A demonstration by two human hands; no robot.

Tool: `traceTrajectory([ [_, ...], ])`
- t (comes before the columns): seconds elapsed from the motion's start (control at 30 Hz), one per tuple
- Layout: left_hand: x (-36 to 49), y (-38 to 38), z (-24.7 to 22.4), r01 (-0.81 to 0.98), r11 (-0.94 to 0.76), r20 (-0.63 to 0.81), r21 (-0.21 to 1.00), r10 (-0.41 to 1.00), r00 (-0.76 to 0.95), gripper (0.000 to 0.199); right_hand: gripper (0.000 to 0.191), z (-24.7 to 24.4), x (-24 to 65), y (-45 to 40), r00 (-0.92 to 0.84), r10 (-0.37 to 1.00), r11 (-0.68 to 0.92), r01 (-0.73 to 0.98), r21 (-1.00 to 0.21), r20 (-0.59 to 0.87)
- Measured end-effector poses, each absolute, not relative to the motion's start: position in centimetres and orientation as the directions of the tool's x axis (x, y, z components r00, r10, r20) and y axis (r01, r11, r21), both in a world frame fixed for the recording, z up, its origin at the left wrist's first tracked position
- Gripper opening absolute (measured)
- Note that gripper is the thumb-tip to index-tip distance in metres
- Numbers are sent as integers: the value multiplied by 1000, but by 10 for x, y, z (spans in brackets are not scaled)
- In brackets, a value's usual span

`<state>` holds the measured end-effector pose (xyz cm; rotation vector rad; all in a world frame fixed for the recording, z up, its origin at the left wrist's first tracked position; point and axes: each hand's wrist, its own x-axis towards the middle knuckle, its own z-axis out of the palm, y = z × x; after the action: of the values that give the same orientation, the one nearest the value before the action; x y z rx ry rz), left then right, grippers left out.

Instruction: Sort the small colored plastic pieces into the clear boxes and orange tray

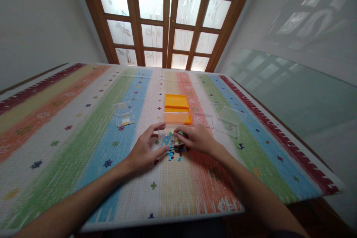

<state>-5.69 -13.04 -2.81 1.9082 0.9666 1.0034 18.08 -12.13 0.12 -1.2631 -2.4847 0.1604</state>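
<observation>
A clear plastic box (pixel 167 131) with its lid raised holds small blue, green and pale pieces at the middle of the table. My left hand (pixel 145 147) grips the box's left side between thumb and fingers. The fingers of my right hand (pixel 192 137) are pinched together over the box's right part; what they hold, if anything, is too small to name. On the cloth just in front of the box lies a loose pile of small blue and dark brown pieces (pixel 170 154). Behind the box lies an orange tray (pixel 178 106) with a divider.
An open clear box (pixel 125 119) with small yellow pieces stands at the left. Two open clear boxes, one of them here (pixel 227 128), are at the right. A striped cloth (pixel 139 200) covers the table.
</observation>
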Motion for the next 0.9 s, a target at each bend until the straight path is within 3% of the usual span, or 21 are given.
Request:
traceTrajectory([
  [0.27,-59,-126,-24,262,-395,292,880,887,357,62,27,3,189,-121,-398,812,561,736,-380,427],
  [0.57,-59,-127,-26,269,-401,289,876,882,373,61,24,0,184,-124,-560,751,659,662,-357,349],
  [0.9,-58,-129,-26,273,-417,292,867,868,401,59,21,1,179,-124,-572,749,661,674,-329,334],
])
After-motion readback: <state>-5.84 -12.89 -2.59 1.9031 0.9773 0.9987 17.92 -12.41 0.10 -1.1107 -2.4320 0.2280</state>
